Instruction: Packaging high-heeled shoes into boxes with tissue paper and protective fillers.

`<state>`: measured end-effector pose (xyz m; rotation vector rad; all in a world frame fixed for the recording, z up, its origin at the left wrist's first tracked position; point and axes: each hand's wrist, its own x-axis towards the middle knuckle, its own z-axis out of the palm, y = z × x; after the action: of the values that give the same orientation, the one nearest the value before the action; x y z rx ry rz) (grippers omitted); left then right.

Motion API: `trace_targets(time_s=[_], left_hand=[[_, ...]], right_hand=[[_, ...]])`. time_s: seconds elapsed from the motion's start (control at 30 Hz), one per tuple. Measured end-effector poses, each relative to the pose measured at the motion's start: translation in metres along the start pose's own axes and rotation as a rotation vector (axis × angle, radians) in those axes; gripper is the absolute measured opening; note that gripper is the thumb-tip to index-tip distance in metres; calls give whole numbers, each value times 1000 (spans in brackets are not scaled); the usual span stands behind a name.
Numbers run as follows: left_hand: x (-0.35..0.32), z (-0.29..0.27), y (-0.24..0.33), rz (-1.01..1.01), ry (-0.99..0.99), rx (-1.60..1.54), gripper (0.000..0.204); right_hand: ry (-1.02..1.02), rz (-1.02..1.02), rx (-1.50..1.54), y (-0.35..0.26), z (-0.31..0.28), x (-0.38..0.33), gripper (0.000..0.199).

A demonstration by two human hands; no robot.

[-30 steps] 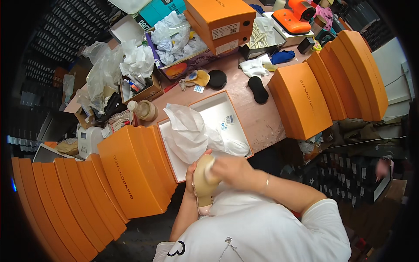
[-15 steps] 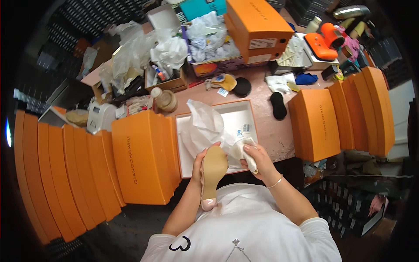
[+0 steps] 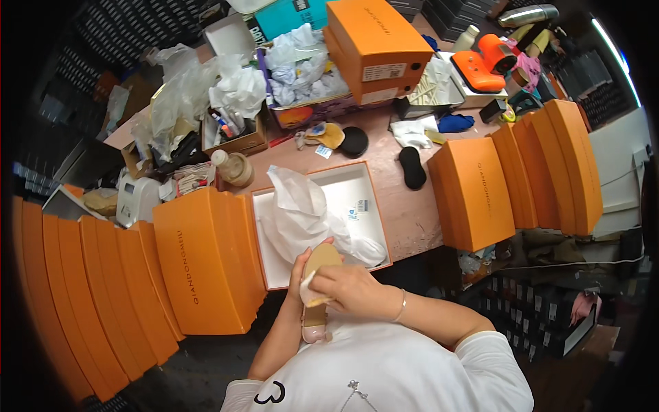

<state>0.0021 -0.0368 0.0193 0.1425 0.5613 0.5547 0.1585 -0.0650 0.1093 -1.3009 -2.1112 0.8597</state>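
Gripping the shoe from nine o'clock, the left hand is curled round its edge; the right hand, closed on a bunched cloth, meets it, six o'clock from the open box!

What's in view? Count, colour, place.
Shoe: one, tan underneath, front centre
Cloth: one, white, against shoe
Open box: one, white inside, centre
Paper: uncounted, white, in open box
Box stacks: several, orange, left, right, back
Bottle: one, beige, left of paper
Hourglass-shaped item: one, black, right of open box
Disc: one, black, behind open box
Device: one, orange, back right
Plastic bags: uncounted, translucent, back left
Left hand: one, bare, holding shoe
Right hand: one, bare, holding cloth
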Motion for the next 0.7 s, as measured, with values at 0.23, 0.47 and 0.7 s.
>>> trace_targets(time_s=[0.23,0.47,0.7], left_hand=[[9,50,31,15,20,-2,61],[43,65,60,405,-60,-468,55],[34,67,31,343,-80,143,49]], right_hand=[[559,233,-413,136,-59,30,37],[-155,571,355,95,-42,-18,47],[-352,393,1824,53,14,-57,85]])
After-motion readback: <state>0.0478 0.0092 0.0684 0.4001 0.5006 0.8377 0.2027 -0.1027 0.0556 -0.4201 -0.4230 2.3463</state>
